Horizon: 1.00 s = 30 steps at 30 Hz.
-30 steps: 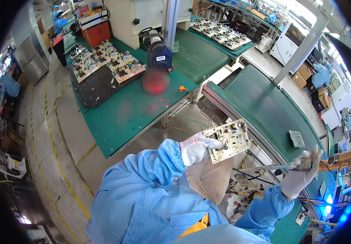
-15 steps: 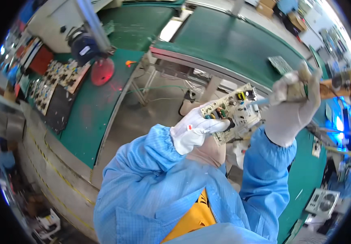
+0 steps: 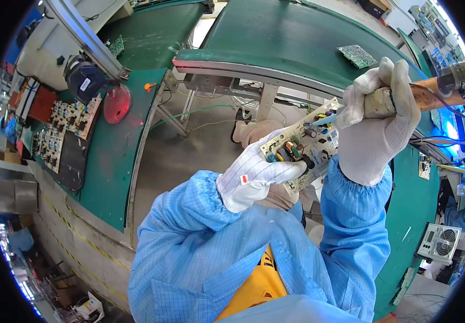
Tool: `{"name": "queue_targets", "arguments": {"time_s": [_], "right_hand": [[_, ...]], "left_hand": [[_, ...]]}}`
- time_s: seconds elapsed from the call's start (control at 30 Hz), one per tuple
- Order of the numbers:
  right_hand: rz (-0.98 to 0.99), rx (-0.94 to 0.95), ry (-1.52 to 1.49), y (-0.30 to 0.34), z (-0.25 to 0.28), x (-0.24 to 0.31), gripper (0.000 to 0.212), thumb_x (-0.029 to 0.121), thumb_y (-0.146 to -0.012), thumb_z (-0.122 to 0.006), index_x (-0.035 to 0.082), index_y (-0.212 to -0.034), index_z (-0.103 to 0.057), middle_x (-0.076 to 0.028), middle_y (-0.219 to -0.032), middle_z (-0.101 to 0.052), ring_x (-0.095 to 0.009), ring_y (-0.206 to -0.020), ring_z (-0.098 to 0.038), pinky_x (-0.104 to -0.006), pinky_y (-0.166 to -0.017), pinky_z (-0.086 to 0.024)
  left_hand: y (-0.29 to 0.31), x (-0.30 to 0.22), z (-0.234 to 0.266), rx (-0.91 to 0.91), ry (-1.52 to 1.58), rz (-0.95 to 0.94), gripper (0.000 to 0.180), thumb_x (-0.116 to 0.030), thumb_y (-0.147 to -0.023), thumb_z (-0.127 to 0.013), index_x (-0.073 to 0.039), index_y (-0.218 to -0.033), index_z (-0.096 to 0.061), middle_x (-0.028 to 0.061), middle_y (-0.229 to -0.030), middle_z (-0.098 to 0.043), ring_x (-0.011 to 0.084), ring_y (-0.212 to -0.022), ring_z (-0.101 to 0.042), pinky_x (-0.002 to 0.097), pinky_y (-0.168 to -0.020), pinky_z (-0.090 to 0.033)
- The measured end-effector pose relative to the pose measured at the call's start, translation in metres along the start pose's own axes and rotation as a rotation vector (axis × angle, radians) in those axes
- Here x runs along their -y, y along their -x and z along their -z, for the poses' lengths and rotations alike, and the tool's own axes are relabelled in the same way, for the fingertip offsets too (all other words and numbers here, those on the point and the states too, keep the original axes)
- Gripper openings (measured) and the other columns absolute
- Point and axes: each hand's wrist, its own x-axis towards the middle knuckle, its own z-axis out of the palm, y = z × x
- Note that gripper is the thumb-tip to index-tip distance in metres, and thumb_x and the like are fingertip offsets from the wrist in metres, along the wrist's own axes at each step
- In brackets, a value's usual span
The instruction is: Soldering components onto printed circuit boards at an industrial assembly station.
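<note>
My gloved left hand [image 3: 257, 171] is closed round the near left edge of a populated circuit board [image 3: 318, 146], thumb on top beside a black round part. The board is tilted in the air above the floor gap. My gloved right hand [image 3: 375, 126] is closed on a tool with a thick, grey-brown wrapped handle [image 3: 379, 103]. Its thin light blue end [image 3: 323, 120] reaches over the upper part of the board, among the components. Whether that end touches the board I cannot tell, and the fingers partly hide the tool.
A green conveyor [image 3: 275, 37] runs ahead, carrying another circuit board [image 3: 357, 55]. On the left green bench [image 3: 111, 177] are several boards [image 3: 65, 118] and a red disc [image 3: 117, 104]. A copper-coloured pipe [image 3: 432, 96] lies close by my right hand. A white fan unit [image 3: 440, 242] stands at right.
The light blue tool end has come from the board's right edge to over its upper part. My left hand keeps its hold on the board. The whole view has shifted a little.
</note>
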Motion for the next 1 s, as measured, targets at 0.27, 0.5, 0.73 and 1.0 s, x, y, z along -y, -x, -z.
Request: {"name": "queue_targets", "arguments": {"time_s": [0.27, 0.5, 0.73, 1.0], "right_hand": [[0.043, -0.214, 0.251, -0.005, -0.008, 0.001, 0.057, 0.049, -0.096, -0.046, -0.005, -0.098, -0.061, -0.015, -0.074, -0.059, -0.019, -0.045, -0.051, -0.0261, -0.032, -0.041], [0.051, -0.188, 0.257, -0.010, 0.013, 0.001, 0.052, 0.045, -0.096, -0.047, -0.005, -0.102, -0.060, -0.015, -0.077, -0.059, -0.018, -0.053, -0.055, -0.0241, -0.040, -0.045], [0.266, -0.107, 0.385, -0.005, 0.006, -0.005, 0.028, 0.005, -0.093, -0.056, 0.001, -0.120, -0.053, -0.010, -0.090, -0.058, -0.012, -0.074, -0.057, -0.0217, -0.057, -0.048], [-0.044, -0.198, 0.077, -0.012, -0.004, 0.010, 0.025, 0.023, -0.096, -0.053, 0.000, -0.100, -0.058, -0.008, -0.074, -0.056, -0.012, -0.053, -0.051, -0.0204, -0.044, -0.040]], "left_hand": [[-0.004, -0.008, 0.000, 0.028, -0.005, -0.005, 0.051, -0.012, -0.084, -0.068, 0.001, -0.129, -0.049, 0.0077, -0.110, -0.063, 0.0147, -0.100, -0.060, 0.0284, -0.088, -0.049], [-0.004, -0.010, 0.006, 0.007, -0.248, -0.075, 0.044, -0.013, -0.085, -0.068, 0.001, -0.124, -0.052, 0.0074, -0.109, -0.064, 0.0134, -0.096, -0.061, 0.0280, -0.086, -0.050], [-0.001, -0.007, 0.023, 0.186, -0.947, -0.720, 0.045, 0.014, -0.072, -0.057, -0.005, -0.113, -0.060, 0.0172, -0.106, -0.063, 0.0367, -0.096, -0.062, 0.0403, -0.080, -0.053], [0.011, -0.001, 0.007, -0.149, -0.127, 0.073, 0.060, 0.019, -0.062, -0.058, -0.007, -0.116, -0.061, 0.0215, -0.113, -0.061, 0.0402, -0.100, -0.061, 0.0428, -0.083, -0.051]]}}
